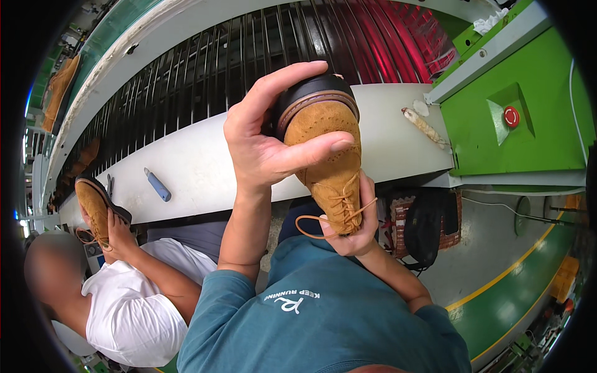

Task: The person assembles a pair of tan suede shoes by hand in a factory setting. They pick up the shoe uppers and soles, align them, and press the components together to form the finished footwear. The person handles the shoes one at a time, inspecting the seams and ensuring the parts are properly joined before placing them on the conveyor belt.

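Observation:
A tan suede lace-up shoe (pixel 318 125) with a black sole is held up in front of me, toe pointing away. Around its toe end wraps my left hand (pixel 264 130), thumb across the upper and fingers along the sole. My right hand (pixel 356 233) grips the shoe's heel end, beside the tied orange-brown laces; part of that hand is hidden behind the shoe. Beneath the raised shoe runs a white work surface (pixel 199 146).
To the left, a co-worker in a white shirt (pixel 134 304) holds a similar tan shoe (pixel 94 208). A blue-handled tool (pixel 158 185) and a wrapped stick-like piece (pixel 424 127) lie on the surface. Dark rollers (pixel 205 74) stretch behind. A green machine panel (pixel 497 149) carries a red button (pixel 511 116).

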Action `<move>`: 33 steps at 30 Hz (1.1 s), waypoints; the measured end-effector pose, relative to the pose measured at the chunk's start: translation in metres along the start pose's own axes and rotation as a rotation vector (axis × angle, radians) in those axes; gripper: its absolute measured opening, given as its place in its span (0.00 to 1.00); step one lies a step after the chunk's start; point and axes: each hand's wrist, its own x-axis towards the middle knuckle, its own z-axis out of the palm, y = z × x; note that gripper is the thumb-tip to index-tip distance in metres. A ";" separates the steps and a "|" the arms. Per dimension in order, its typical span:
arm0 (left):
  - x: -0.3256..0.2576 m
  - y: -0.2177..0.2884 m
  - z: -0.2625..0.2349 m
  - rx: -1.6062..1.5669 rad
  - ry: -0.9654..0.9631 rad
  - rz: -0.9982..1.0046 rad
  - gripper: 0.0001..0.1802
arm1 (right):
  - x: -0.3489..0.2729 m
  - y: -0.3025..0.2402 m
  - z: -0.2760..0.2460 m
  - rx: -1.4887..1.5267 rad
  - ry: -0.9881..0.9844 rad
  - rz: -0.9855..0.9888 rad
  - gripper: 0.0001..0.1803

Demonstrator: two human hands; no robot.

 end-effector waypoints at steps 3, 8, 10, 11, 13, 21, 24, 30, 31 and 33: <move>0.000 0.000 0.002 -0.016 0.041 -0.009 0.44 | 0.000 0.001 0.001 0.004 0.002 0.002 0.54; 0.000 -0.002 0.005 -0.031 0.109 -0.019 0.40 | -0.002 0.002 0.002 0.009 0.005 0.016 0.55; 0.001 -0.001 0.005 -0.026 0.101 -0.024 0.40 | -0.002 0.002 0.002 0.018 0.010 0.021 0.55; 0.001 0.000 0.004 -0.024 0.098 -0.026 0.40 | -0.002 0.002 0.002 0.022 0.011 0.023 0.55; 0.001 0.003 0.002 -0.004 0.055 -0.036 0.43 | -0.002 0.002 0.003 0.012 0.015 0.012 0.54; 0.001 0.007 0.001 -0.011 0.032 -0.051 0.43 | -0.003 0.002 0.005 0.019 0.030 0.010 0.54; 0.000 0.007 0.001 -0.012 0.033 -0.048 0.43 | -0.004 0.003 0.005 0.022 0.031 0.009 0.54; -0.001 0.011 0.002 -0.021 0.032 -0.080 0.43 | -0.004 0.003 0.004 0.014 0.037 -0.004 0.54; -0.001 0.012 0.003 -0.026 0.034 -0.080 0.43 | -0.004 0.002 0.004 0.018 0.037 -0.008 0.54; -0.001 0.014 0.003 -0.032 0.035 -0.080 0.43 | -0.003 0.000 0.003 0.022 0.036 -0.015 0.54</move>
